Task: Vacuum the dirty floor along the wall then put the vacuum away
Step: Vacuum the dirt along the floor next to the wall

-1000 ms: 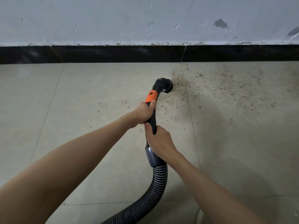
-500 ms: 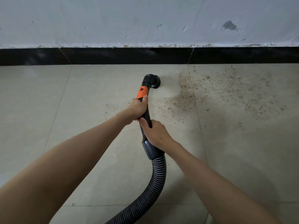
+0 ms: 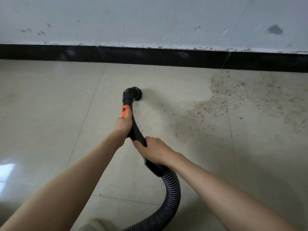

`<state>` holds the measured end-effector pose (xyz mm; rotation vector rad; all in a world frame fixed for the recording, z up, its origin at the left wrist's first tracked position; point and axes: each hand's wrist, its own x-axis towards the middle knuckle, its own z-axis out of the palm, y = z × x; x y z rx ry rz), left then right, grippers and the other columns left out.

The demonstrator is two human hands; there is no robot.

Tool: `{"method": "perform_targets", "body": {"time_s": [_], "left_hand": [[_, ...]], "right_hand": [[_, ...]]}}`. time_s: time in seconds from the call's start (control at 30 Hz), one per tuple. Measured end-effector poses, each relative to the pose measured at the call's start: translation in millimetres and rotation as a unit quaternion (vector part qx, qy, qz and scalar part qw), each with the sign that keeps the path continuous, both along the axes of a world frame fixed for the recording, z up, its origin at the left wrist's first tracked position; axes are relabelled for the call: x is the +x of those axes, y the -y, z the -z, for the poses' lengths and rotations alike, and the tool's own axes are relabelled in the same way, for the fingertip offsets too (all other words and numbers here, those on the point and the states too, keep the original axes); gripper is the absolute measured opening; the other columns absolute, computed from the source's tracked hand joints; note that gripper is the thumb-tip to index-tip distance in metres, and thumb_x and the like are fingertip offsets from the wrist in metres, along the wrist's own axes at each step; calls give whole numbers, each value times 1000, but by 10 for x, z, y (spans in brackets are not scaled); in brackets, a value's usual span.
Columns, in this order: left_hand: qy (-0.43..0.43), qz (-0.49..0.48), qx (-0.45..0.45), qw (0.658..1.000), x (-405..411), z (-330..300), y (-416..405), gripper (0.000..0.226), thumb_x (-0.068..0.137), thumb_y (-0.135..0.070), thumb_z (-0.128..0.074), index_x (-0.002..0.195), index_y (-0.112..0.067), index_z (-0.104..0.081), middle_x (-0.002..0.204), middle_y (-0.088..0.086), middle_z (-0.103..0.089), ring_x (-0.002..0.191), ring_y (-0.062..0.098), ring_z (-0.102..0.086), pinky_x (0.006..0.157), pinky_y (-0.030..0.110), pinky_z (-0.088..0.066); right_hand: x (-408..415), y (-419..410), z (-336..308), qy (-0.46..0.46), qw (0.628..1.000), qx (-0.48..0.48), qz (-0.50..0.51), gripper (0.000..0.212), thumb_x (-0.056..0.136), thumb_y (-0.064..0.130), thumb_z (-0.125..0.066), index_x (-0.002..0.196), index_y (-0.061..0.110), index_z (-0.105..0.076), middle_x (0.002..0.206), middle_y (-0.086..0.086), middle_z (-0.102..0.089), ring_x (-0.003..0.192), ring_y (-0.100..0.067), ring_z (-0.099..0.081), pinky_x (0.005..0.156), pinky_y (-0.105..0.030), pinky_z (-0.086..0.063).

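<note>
— What's on your left as you look down?

— Pale floor tiles (image 3: pixel 50 114) with a bright window glare near the edge, and the black skirting board (image 3: pixel 66 53) running under a scuffed white wall (image 3: pixel 150 19). That stretch of tile looks free of grit.

— And your hands?

— My left hand (image 3: pixel 123 125) comes first. Its grip is wrapped round the black vacuum handle (image 3: pixel 135 130), thumb laid up on the orange slider (image 3: pixel 124 110). Just above it the handle bends into the nozzle (image 3: pixel 133 94), which sits on the floor short of the skirting, not touching it.

— The other one?

— My right hand (image 3: pixel 155 150) is lower and a little to the right, its grip closed round the same handle just above the collar. Below my wrist the ribbed hose (image 3: pixel 173 185) curves down and back toward me, leaving the picture at the bottom edge. The vacuum's body is out of view.

— Where is the dirt?

— To the right of the nozzle, well apart from it. Loose dark specks start beside the handle, then thicken into a sandy patch of dirt (image 3: pixel 221 97) across the tile joint, reaching up to the skirting and spreading thinly rightward.

— Anything near your feet?

— A blurred pale shape (image 3: pixel 93 225) at the bottom edge; I cannot tell what it is.
</note>
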<state>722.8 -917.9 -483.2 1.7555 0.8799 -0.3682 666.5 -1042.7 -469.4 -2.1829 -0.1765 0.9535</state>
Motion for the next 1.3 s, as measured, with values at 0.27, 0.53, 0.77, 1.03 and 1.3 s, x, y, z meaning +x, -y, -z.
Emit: {"method": "perform_targets", "body": {"time_s": [0.27, 0.53, 0.77, 1.03, 1.3], "left_hand": [[4, -57, -47, 997, -362, 57, -194, 46, 97, -45, -34, 113, -3, -46, 86, 5, -52, 85, 23, -55, 69, 32, -47], [-15, -9, -66, 998, -487, 33, 4, 42, 98, -45, -32, 103, -6, -45, 88, 6, -55, 77, 18, -56, 63, 27, -49], [-15, 39, -74, 996, -410, 13, 169, 49, 98, -48, -32, 112, -4, -49, 90, 7, -54, 77, 19, -56, 59, 27, -47], [-28, 105, -68, 992, -372, 59, 430, 52, 98, -49, -32, 118, -3, -49, 90, 7, -55, 82, 21, -57, 61, 28, -48], [-19, 172, -67, 983, -310, 53, 732, 48, 99, -49, -30, 110, -6, -47, 92, 7, -56, 85, 21, -57, 70, 29, -49]], "right_hand": [[-135, -156, -15, -7, 999, 7, -34, 45, 97, 52, -38, 91, 10, -51, 90, -14, -71, 78, -29, -67, 81, -42, -55], [-256, -71, -55, -43, 999, 22, 12, 44, 100, 47, -32, 98, 6, -47, 69, -8, -61, 46, -22, -61, 50, -27, -49], [-267, 25, -65, -34, 998, 7, 46, 41, 99, 47, -30, 95, 8, -45, 72, -10, -63, 52, -26, -65, 59, -34, -55], [-350, 228, 20, -43, 993, -14, 107, 45, 98, 51, -29, 103, 9, -44, 79, -14, -68, 52, -25, -66, 66, -38, -56], [-419, 449, -1, -46, 983, 1, 180, 44, 98, 50, -30, 104, 9, -46, 77, -9, -65, 47, -19, -63, 58, -30, -53]]}}
